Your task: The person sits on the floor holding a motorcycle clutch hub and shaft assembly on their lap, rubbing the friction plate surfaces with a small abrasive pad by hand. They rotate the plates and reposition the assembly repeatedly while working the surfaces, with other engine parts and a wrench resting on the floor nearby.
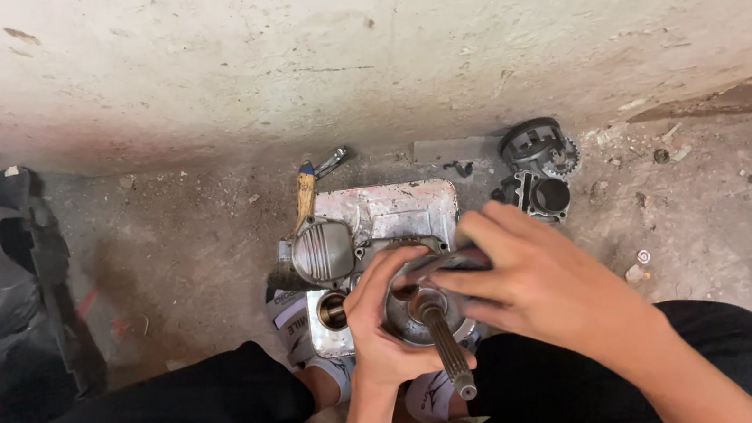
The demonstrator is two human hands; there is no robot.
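I have my left hand [380,321] wrapped around a round metal gear hub [419,309], gripping its rim from the left side, just above my knees. A splined shaft [446,351] sticks out of the hub's middle, pointing down toward me. My right hand [523,279] lies over the top of the hub, fingers [456,278] stretched flat across its upper edge and touching it; I cannot tell whether they pinch anything. Just behind the hub on the dirt floor [182,264] sits a shallow metal tray [390,210], with a ribbed engine cover [324,251] at its left edge. A brush with a wooden handle [304,196] leans over that corner. Near the wall [355,42], to the right, lie a clutch basket [538,146] and a cylinder block [537,196], well apart from my hands.
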